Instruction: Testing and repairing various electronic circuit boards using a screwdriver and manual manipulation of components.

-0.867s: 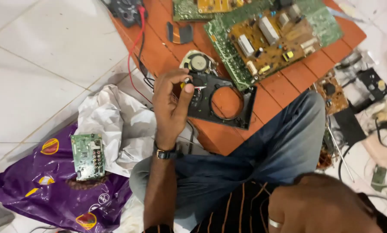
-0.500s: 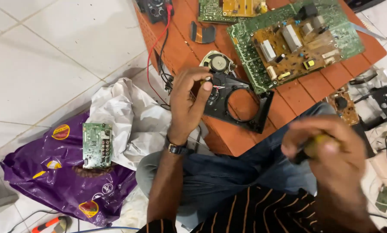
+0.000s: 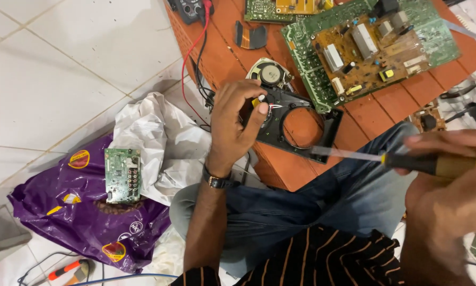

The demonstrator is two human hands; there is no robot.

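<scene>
Head view: a black plastic frame [image 3: 301, 130] with a round hole is seen lying on the edge of an orange-brown board [image 3: 381, 108], just above the person's knee. Its left end is pinched by the left hand [image 3: 235, 124], whose thumb and fingers are curled around a small part there. At three o'clock from the frame, a screwdriver [image 3: 407, 161] is gripped in the closed right hand [image 3: 450, 185], its shaft pointed left toward the frame's lower edge. A small round speaker [image 3: 270, 73] is touching the frame at eleven o'clock. A large green circuit board [image 3: 370, 45] is laid at one o'clock. At nine o'clock, well apart, a small green board [image 3: 122, 175] is rested on a purple bag [image 3: 79, 222], beside crumpled white plastic [image 3: 153, 137].
</scene>
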